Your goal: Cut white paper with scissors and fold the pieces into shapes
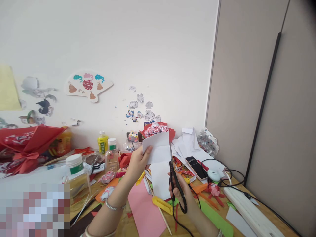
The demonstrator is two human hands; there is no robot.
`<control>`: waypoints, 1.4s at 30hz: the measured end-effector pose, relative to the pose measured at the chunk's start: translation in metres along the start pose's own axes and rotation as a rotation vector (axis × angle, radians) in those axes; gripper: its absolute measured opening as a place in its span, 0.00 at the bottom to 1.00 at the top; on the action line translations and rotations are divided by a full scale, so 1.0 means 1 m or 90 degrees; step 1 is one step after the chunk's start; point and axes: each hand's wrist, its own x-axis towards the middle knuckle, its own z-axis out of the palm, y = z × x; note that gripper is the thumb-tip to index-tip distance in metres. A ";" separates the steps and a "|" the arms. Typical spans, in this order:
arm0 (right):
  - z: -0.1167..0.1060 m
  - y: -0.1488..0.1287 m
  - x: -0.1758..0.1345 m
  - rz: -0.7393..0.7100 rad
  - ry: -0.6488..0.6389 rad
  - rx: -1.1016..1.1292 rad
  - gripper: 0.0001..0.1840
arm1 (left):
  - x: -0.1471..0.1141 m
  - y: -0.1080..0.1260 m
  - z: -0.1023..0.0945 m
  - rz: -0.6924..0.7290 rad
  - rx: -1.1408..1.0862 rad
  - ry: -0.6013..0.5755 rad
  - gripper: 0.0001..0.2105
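My left hand pinches the left edge of a creased sheet of white paper, holding it up above the table. Black-handled scissors are in my right hand, fingers around the handles. Their blades point upward along the paper's right edge; whether they are cutting into it I cannot tell. Below the raised sheet shows another white paper section, and I cannot tell if it is the same sheet. Under my forearms lie pink paper and a yellow plastic piece.
At the right are a phone, a white mouse-like object, black cables and a white power strip. Clear jars, a yellow bottle and a red bouquet stand left. Paper flowers sit against the wall.
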 end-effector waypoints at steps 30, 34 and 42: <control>0.006 -0.003 -0.001 -0.005 0.067 -0.017 0.23 | 0.001 -0.006 0.002 -0.021 -0.019 0.003 0.16; 0.006 -0.004 -0.002 0.007 0.068 -0.017 0.23 | 0.000 -0.005 0.002 -0.018 -0.030 0.011 0.16; 0.009 -0.007 -0.005 0.038 0.079 0.001 0.23 | 0.000 -0.004 0.003 -0.046 -0.053 0.000 0.16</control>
